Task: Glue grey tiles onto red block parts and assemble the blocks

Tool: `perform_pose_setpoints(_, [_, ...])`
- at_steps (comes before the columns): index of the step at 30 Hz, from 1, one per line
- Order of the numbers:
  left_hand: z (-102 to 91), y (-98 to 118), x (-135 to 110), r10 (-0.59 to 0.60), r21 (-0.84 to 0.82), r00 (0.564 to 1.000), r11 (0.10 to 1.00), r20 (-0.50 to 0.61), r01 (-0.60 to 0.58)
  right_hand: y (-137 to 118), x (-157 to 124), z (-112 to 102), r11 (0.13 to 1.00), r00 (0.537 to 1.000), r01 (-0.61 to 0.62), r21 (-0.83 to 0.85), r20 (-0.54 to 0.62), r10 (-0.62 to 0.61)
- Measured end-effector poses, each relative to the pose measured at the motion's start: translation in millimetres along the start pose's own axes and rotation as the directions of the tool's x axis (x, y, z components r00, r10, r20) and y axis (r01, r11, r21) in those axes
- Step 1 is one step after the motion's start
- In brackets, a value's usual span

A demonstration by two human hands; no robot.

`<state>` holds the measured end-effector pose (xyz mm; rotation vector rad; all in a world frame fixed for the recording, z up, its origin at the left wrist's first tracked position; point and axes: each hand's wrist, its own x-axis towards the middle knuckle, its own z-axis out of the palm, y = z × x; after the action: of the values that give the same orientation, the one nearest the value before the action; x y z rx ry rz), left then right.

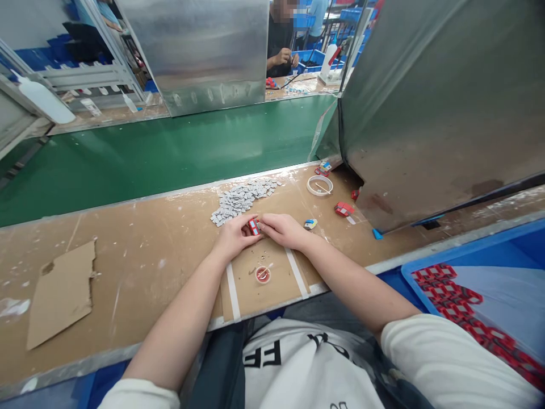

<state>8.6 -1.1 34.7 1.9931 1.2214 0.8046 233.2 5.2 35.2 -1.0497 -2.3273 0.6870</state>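
Observation:
A small red toy piece with pale panels [254, 226] sits between my hands over the middle of the table. My left hand [235, 237] is closed round its left side. From the right, my right hand [281, 229] presses its fingertips against the same piece, partly covering it. Just beyond my left hand lies a heap of small grey flat pieces [242, 200]. Nearer my body stands a little cup with reddish contents [263, 275], a thin stick resting across it. A small yellow, white and blue piece [310, 224] lies to the right of my right hand.
Further right are a white ring-shaped dish [319, 186] with a stick and a red toy piece [343, 209]. A metal panel [438, 113] bounds the right side. A blue bin [502, 284] holds red parts. Torn cardboard [63, 292] lies left. Another person [281, 48] works across.

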Motion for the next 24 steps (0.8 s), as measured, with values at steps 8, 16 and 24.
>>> perform_pose_setpoints(8, [3.1, -3.5, -0.7, 0.095, 0.143, 0.994, 0.986, -0.054, -0.086, -7.3, 2.8, 7.3, 0.993, 0.992, -0.116, 0.037, -0.041, 0.118])
perform_pose_setpoints(16, [0.3, 4.7, -4.3, 0.176, 0.202, 0.983, 0.966, -0.057, -0.161, -5.9, 1.4, 7.1, 0.996, 0.995, -0.089, 0.002, -0.054, 0.089])
perform_pose_setpoints(24, [-1.6, 7.0, -4.9, 0.185, 0.079, 0.977, 0.981, -0.109, -0.177, -8.3, -1.0, 6.3, 0.992, 0.992, -0.123, 0.039, -0.028, 0.124])
